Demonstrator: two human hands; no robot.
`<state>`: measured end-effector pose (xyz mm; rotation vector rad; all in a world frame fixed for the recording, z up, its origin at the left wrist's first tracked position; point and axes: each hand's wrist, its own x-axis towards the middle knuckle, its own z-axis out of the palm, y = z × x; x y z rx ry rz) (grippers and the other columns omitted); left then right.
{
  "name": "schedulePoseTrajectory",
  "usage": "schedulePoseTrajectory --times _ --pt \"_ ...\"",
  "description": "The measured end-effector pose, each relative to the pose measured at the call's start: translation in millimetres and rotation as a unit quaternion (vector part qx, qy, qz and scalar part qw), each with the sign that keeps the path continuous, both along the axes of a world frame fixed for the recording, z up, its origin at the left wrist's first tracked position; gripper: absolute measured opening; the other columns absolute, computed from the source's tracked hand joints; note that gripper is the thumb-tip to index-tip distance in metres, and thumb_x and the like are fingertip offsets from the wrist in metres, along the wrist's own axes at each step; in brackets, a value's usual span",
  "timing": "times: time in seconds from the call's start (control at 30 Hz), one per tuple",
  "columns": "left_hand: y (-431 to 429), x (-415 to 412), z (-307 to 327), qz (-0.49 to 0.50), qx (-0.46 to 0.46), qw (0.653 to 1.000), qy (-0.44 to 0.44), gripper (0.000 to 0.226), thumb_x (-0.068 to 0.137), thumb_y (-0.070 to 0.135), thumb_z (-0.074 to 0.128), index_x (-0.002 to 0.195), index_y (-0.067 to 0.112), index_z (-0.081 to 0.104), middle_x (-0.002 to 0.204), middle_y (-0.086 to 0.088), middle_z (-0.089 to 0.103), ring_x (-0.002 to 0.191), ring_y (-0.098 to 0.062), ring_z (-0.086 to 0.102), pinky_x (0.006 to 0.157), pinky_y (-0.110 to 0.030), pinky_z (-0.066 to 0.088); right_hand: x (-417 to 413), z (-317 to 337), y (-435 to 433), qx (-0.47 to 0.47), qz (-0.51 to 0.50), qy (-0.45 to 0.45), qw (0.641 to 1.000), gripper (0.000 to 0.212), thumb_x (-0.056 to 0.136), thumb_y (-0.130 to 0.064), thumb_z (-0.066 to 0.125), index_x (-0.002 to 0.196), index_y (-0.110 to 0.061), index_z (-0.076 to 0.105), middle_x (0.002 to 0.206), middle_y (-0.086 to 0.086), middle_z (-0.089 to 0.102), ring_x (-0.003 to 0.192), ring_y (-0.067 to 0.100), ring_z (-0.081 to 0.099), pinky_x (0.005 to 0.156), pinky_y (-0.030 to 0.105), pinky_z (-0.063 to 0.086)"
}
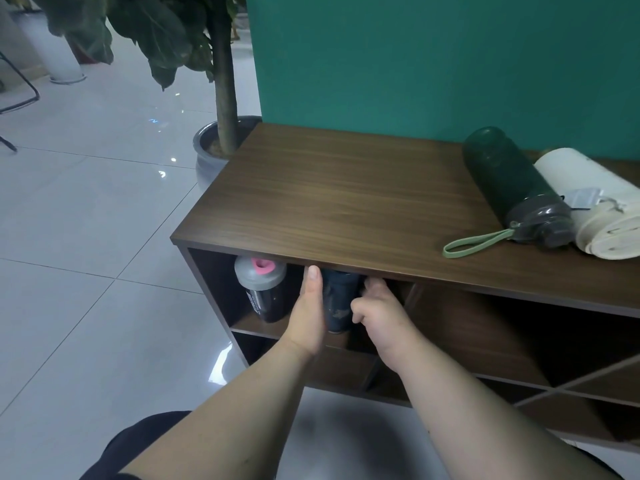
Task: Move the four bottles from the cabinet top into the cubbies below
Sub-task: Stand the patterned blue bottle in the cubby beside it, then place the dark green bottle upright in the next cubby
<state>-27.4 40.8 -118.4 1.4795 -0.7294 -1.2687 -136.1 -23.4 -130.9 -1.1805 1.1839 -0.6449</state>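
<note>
Gripping a dark blue bottle (338, 299) from both sides, the left hand (308, 306) presses flat on its left and the right hand (377, 306) curls its fingers (360, 311) on its right. It stands upright in the top-left cubby (221, 289), beside a black shaker bottle (261, 289). On the cabinet top (346, 195) a dark green bottle (512, 185) and a cream bottle (602, 202) lie touching.

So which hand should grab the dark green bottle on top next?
Probably the right hand. The dark green bottle lies on the right side of the cabinet top. The left hand is farther away. Both hands are on the dark blue bottle.
</note>
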Motion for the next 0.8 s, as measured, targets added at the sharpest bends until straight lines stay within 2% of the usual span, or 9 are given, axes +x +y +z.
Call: schedulePoseTrajectory --times 0.13,0.2,0.27,0.33,0.4,0.5,0.57,0.67,0.8 --pt "16.4 1.7 5.9 -0.050 0.009 0.999 -0.012 0.115 0.072 0.092 0.027 0.156 0.014 0.034 0.161 -0.004 0.039 0.151 -0.022 0.035 0.125 -0.041 0.028 -9.3 25.8 18.1 0.022 0.027 0.079 0.996 0.102 0.053 -0.012 0.054 0.153 -0.024 0.040 0.140 0.011 0.056 0.119 0.028 0.053 0.113 0.045 0.042" --pt "26.3 1.2 12.9 -0.056 0.000 0.998 -0.019 0.136 0.048 0.107 0.034 0.155 0.023 0.037 0.159 0.006 0.041 0.149 -0.015 0.036 0.125 -0.040 0.028 -18.5 41.2 31.1 0.007 0.058 0.125 0.990 0.090 0.070 -0.011 0.059 0.156 -0.026 0.038 0.141 0.006 0.055 0.126 0.024 0.052 0.107 0.035 0.040" --pt "34.3 -0.4 16.3 -0.058 -0.008 0.998 -0.017 0.144 0.036 0.110 0.038 0.154 0.027 0.038 0.159 0.009 0.040 0.149 -0.011 0.035 0.126 -0.040 0.025 -29.0 56.3 44.8 -0.027 0.065 0.154 0.986 0.073 0.081 -0.009 0.057 0.151 -0.026 0.046 0.139 0.002 0.061 0.122 0.016 0.055 0.101 0.030 0.039" --pt "42.7 -4.1 19.0 -0.075 -0.021 0.997 -0.004 0.137 0.040 0.109 0.038 0.153 0.031 0.039 0.161 0.011 0.039 0.150 -0.006 0.031 0.128 -0.040 0.021 -40.6 69.6 56.3 -0.069 0.055 0.156 0.984 0.055 0.085 -0.011 0.057 0.137 -0.027 0.062 0.137 -0.004 0.066 0.124 0.011 0.059 0.105 0.028 0.043" --pt "52.7 -11.7 23.6 -0.108 -0.052 0.993 0.019 0.117 0.048 0.106 0.040 0.144 0.040 0.046 0.161 0.015 0.039 0.149 0.002 0.029 0.130 -0.039 0.014 -55.0 80.3 63.7 -0.112 0.030 0.137 0.984 0.036 0.086 -0.012 0.058 0.111 -0.034 0.073 0.120 -0.011 0.075 0.115 0.007 0.067 0.107 0.035 0.049" --pt "57.7 -23.6 35.5 -0.144 -0.090 0.985 0.000 0.105 0.060 0.101 0.040 0.142 0.036 0.049 0.157 0.014 0.046 0.147 0.005 0.035 0.128 -0.037 0.019 -81.8 98.9 63.9 -0.169 -0.074 0.060 0.981 0.036 0.087 -0.005 0.058 0.092 -0.036 0.075 0.099 -0.013 0.081 0.100 0.004 0.074 0.101 0.036 0.055" --pt "53.1 -33.4 47.5 -0.158 -0.132 0.978 -0.045 0.111 0.066 0.099 0.031 0.149 0.027 0.043 0.157 0.012 0.048 0.146 0.001 0.038 0.125 -0.035 0.027 -101.8 113.7 58.4 -0.194 -0.155 0.012 0.969 0.043 0.089 0.006 0.056 0.095 -0.033 0.074 0.097 -0.009 0.081 0.099 0.002 0.074 0.101 0.031 0.053" --pt "36.7 -52.4 70.9 -0.175 -0.199 0.962 -0.071 0.110 0.072 0.096 0.027 0.152 0.021 0.040 0.156 0.009 0.049 0.146 -0.003 0.040 0.121 -0.033 0.032 -129.9 126.3 43.1 -0.220 -0.243 -0.023 0.944 0.043 0.086 0.003 0.056 0.101 -0.034 0.072 0.108 -0.011 0.077 0.107 0.004 0.071 0.107 0.032 0.048" --pt "-5.6 -79.0 90.8 -0.191 -0.244 0.945 -0.104 0.110 0.073 0.095 0.023 0.153 0.021 0.038 0.159 0.009 0.044 0.147 0.000 0.037 0.125 -0.030 0.029 -156.7 130.0 16.9 -0.194 -0.296 0.034 0.934 0.048 0.091 -0.006 0.059 0.134 -0.027 0.064 0.137 -0.010 0.064 0.122 0.006 0.058 0.110 0.029 0.040"
